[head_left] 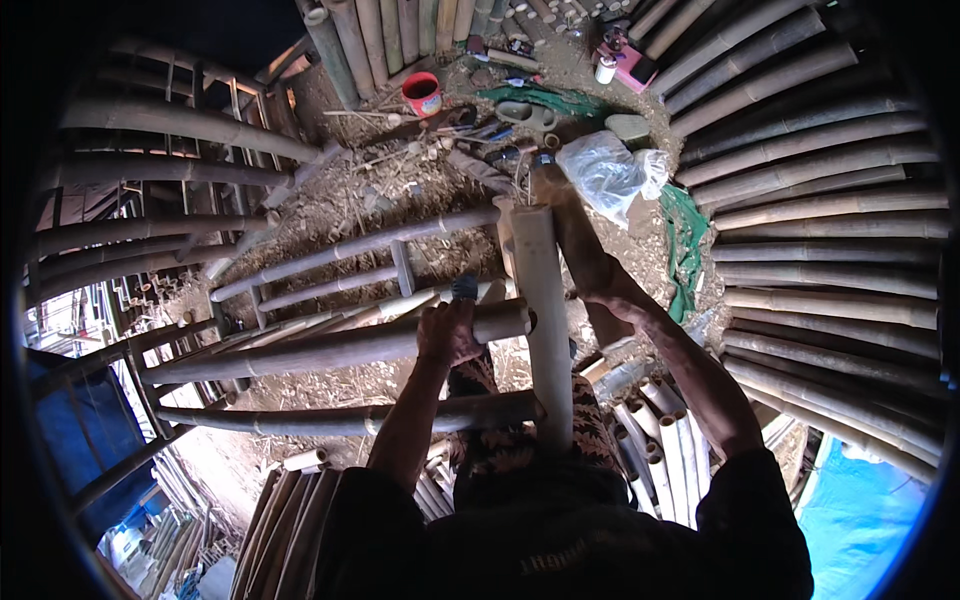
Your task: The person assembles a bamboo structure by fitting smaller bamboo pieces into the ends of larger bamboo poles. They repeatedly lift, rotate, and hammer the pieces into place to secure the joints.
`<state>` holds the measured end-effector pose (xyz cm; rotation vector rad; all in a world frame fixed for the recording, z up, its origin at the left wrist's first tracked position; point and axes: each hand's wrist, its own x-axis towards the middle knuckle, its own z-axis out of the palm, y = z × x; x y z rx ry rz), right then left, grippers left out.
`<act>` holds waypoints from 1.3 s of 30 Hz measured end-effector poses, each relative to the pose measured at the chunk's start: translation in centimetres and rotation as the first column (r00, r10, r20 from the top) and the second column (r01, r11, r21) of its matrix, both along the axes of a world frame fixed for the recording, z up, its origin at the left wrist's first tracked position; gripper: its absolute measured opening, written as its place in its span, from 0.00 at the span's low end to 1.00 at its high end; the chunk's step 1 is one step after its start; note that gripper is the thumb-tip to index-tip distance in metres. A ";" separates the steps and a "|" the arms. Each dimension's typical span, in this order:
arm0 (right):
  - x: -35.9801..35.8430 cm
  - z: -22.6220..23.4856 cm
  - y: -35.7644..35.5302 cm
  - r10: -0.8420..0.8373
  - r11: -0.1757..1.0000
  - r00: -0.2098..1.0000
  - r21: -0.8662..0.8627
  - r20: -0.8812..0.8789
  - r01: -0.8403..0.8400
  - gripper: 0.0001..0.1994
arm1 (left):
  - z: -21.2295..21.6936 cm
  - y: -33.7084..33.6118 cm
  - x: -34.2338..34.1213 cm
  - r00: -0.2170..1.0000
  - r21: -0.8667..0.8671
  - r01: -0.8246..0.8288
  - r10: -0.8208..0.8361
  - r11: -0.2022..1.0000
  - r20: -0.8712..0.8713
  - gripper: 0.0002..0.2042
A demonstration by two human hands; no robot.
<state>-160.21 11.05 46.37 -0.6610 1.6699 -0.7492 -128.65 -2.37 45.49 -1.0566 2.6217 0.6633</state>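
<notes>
A bamboo frame lies across in front of me. Its thick pale crosspiece (545, 320) meets the ends of several poles coming from the left. My left hand (448, 333) is closed round the middle bamboo pole (290, 352), short of where that pole enters the crosspiece. A small dark object (464, 287) shows just beyond this hand; I cannot make out its kind. Right of the crosspiece, my right hand (615, 293) is closed round a thick brown length of wood (568, 220), which slants alongside the crosspiece. The lower bamboo pole (340, 418) also runs into the crosspiece, nearer to me.
Many bamboo poles (830, 225) are stacked on the right, and more bamboo (420, 35) stands at the back. Chips cover the ground around a red bucket (422, 94), a clear plastic bag (606, 170) and green netting (686, 245). Cut bamboo lengths (665, 440) lie close by my legs.
</notes>
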 end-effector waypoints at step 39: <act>0.4 0.8 -3.3 -0.132 0.973 0.953 0.219 0.272 0.073 0.40 | 0.3 -0.3 -0.4 0.998 -0.046 0.044 -0.046 0.998 -0.034 0.24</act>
